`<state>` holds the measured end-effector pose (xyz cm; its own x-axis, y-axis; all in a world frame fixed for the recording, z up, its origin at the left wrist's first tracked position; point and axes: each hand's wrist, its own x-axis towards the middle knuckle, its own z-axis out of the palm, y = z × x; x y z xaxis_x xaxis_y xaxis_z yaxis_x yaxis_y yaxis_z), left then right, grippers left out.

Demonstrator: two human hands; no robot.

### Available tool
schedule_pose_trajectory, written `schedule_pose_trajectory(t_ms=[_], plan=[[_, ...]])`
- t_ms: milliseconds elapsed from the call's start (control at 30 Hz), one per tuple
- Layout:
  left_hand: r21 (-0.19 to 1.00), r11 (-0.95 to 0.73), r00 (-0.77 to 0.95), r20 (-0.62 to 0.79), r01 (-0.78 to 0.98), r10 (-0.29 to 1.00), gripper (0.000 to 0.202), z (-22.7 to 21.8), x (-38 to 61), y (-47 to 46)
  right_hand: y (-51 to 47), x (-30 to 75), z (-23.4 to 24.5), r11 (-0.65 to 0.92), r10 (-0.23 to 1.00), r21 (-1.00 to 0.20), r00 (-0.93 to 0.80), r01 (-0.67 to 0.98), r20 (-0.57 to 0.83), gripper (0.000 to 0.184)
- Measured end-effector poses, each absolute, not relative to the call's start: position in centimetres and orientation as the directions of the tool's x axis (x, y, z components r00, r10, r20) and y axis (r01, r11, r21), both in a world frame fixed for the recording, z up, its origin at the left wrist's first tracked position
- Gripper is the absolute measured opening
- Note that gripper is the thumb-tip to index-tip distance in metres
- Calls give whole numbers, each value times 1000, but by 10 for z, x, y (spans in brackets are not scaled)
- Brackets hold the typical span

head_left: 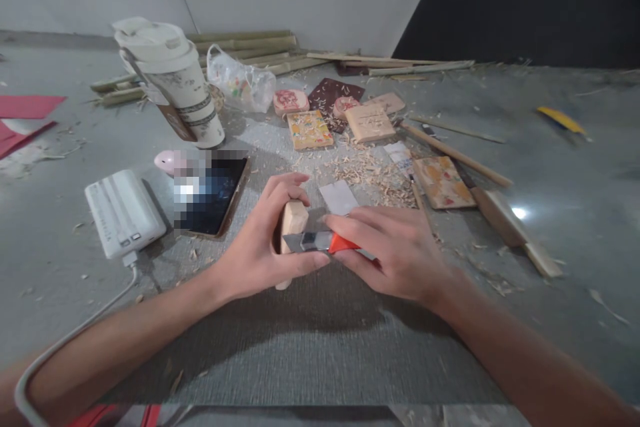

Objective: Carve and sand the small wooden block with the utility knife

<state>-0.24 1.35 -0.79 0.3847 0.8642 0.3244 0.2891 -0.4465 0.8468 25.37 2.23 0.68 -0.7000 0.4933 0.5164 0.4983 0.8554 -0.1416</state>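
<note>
My left hand is wrapped round a small pale wooden block, held upright above a grey mat. My right hand grips an orange utility knife, with its metal blade laid across the block's side. My left thumb rests against the blade end. Both hands are closed and meet at the middle of the view.
A phone, a white power bank with its cable and a big cup stand to the left. Carved and painted wooden tiles, wood shavings, sticks and bamboo pieces lie beyond my hands.
</note>
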Motion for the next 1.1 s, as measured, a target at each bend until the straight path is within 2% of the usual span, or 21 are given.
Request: schedule_pose_trajectory(t_ms=[100,267,500,667,1000,1100], plan=[[820,-453,328,346,350,879,49,-7,-1,9,23,254,7,846,507,-138,-695,515,510,26],[832,-418,298,321,365,899,66,-9,1,2,23,254,8,845,508,-140,-693,516,511,30],[890,-237,265,138,389,954,60,-1,6,-5,22,253,8,826,541,-155,-682,543,493,26],[899,-249,282,149,359,948,48,6,6,-3,21,252,10,829,540,-157,-695,537,475,28],[885,-251,209,181,391,961,59,0,3,-4,11,244,8,804,502,-36,-646,593,576,27],[878,-265,193,203,398,960,55,-2,4,-8,6,241,9,765,543,-62,-591,641,596,27]])
